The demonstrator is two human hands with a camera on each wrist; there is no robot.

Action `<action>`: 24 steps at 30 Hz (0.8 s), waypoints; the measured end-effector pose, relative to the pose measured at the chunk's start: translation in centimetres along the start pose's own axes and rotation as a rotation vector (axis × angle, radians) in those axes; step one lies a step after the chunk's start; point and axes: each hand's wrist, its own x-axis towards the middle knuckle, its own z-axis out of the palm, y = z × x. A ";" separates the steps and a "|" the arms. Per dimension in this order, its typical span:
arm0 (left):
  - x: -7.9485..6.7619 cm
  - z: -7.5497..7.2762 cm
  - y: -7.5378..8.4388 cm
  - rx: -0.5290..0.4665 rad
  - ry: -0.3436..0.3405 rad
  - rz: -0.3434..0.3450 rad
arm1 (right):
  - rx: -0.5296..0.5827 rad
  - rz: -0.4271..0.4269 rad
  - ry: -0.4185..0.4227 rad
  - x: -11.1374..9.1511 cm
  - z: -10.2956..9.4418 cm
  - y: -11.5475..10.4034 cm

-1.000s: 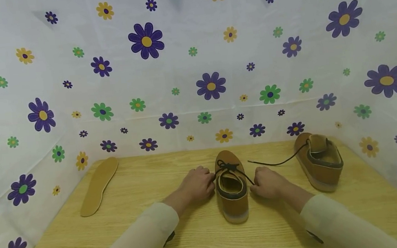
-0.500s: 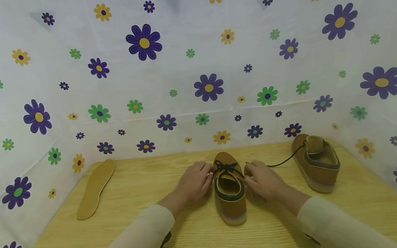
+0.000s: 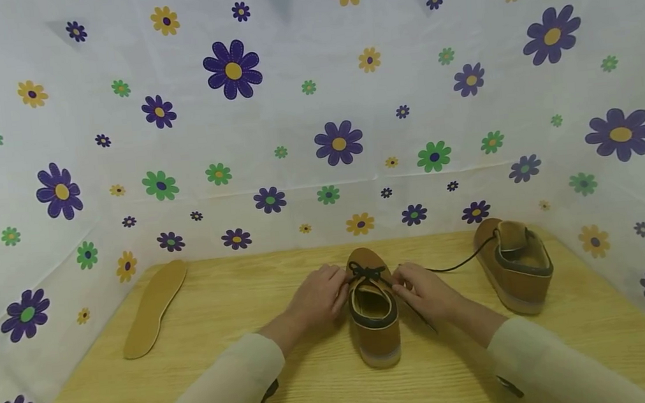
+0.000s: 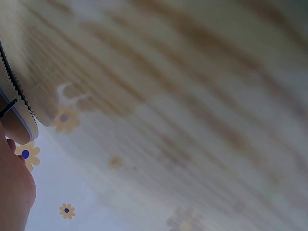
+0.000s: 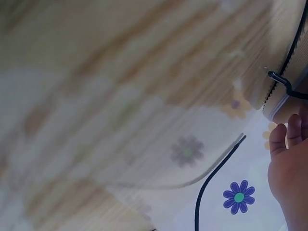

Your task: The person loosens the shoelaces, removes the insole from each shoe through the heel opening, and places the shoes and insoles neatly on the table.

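Observation:
A brown shoe (image 3: pixel 378 344) stands in the middle of the table, its toe pointing away from me and a black lace bow (image 3: pixel 367 270) across its front. At the bow's left side, my left hand (image 3: pixel 316 301) pinches the lace with bent fingers. My right hand (image 3: pixel 427 293) pinches the lace at the right side, and a black lace end (image 3: pixel 421 316) hangs below it. In the left wrist view, only part of the left hand (image 4: pixel 15 192) and the shoe's side (image 4: pixel 18 110) show. The right wrist view has the lace tip (image 5: pixel 273 75) beside the shoe, above the right hand (image 5: pixel 288 166).
A second brown shoe (image 3: pixel 520 283) stands at the right, its loose black lace (image 3: pixel 457 265) stretching left behind my right hand. A tan insole (image 3: pixel 154 312) lies on the wooden table (image 3: pixel 219 274) at the left. Flower-printed white cloth (image 3: pixel 291 108) encloses the back and sides.
My right hand has moved left and forward, from the lace out beside the shoe to right by the bow. The left hand has shifted slightly forward. The view has moved a little.

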 end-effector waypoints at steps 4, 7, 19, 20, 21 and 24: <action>0.0 0.1 -0.1 0.018 0.028 0.021 | 0.000 -0.003 -0.021 0.0 -0.1 -0.1; -0.1 0.0 -0.1 0.012 0.039 0.026 | -0.009 0.014 -0.024 0.1 0.0 -0.1; 0.0 0.0 0.0 -0.009 0.107 0.045 | -0.068 0.062 0.001 0.0 0.4 0.4; 0.0 0.1 0.0 -0.010 0.108 0.044 | -0.072 0.065 -0.001 0.0 0.4 0.5; 0.0 0.0 0.0 -0.010 0.107 0.041 | -0.078 0.067 -0.004 0.0 0.4 0.5; 0.0 0.1 0.0 -0.019 0.098 0.031 | -0.077 0.068 -0.003 -0.1 0.4 0.7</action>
